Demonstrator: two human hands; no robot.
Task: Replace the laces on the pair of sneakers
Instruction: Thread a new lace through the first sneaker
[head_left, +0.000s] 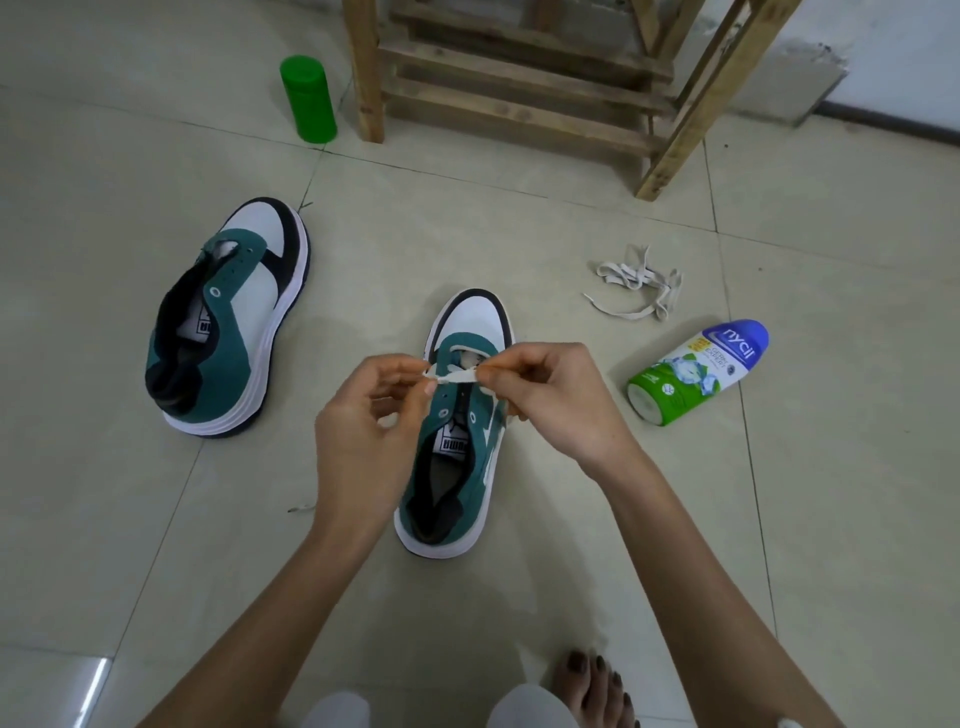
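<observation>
- The near sneaker (452, 467) stands on the floor tiles (831, 519) between the forearms. Its long axis runs away from the person, toe pointing far.
- Over its front eyelets, the left hand (371, 415) and the right hand (550, 395) each pinch the white lace (457, 375), held short between them.
- The second sneaker (228, 317) sits at far left, toe also away.
- The loose laces (639, 283) lie at far right.

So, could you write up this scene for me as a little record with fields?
Activity: lacing the near shoe
Left hand: pinches the lace
Right hand: pinches the same lace, above that shoe
Far shoe: unlaced, left of the near one
Loose laces: heap on the floor, to the right
Bottle: lying on its side near the heap
Green can: upright, beside the wooden frame
</observation>
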